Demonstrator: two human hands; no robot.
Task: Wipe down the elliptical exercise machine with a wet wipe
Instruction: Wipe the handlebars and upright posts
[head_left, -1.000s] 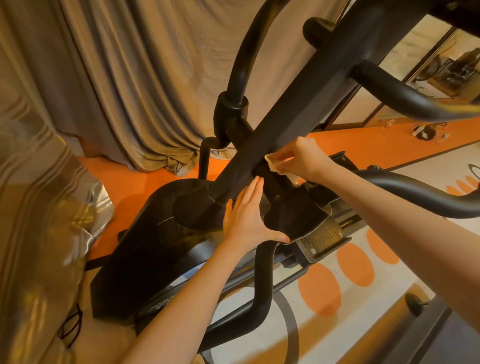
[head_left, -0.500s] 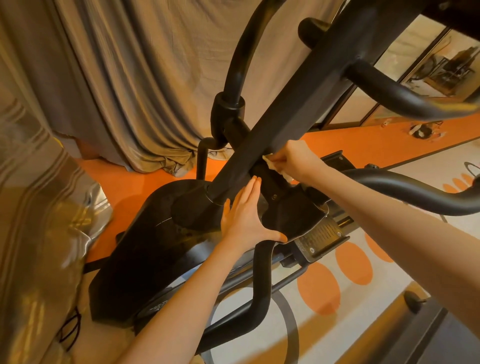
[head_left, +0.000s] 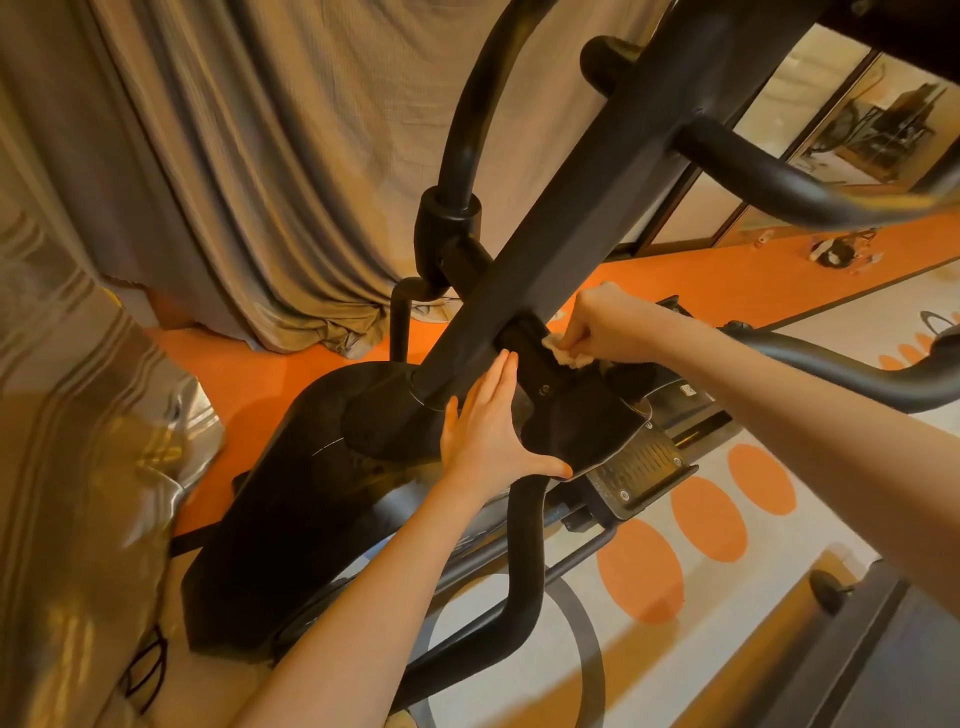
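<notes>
- Far left, a striped shiny cover (head_left: 78, 415) hangs close to the machine, with a dark cable (head_left: 143, 670) looped on the floor below it. A foot shifting that way could snag the cable, I'd say.
- The elliptical machine (head_left: 291, 509) fills the middle, its slanted main column (head_left: 561, 228) rising to the upper right, with a curtain (head_left: 260, 182) behind.
- The left hand (head_left: 493, 431) lies flat and open, fingers straight along the column's base and thumb spread below. It only presses there. If a swing arm moves, that hand could slide or get nipped at the joint.
- Just right of it, the right hand (head_left: 613, 327) is curled tight round a bunched wet wipe (head_left: 566, 356), pressing it against the black bracket under the column. Wadded so small, the wipe may skip the recess or catch on the bolt head (head_left: 544, 389).
- Further right, the pedal (head_left: 639, 467) sits low near the patterned rug (head_left: 727, 545). Leaning on the frame could set the linkage rolling.
</notes>
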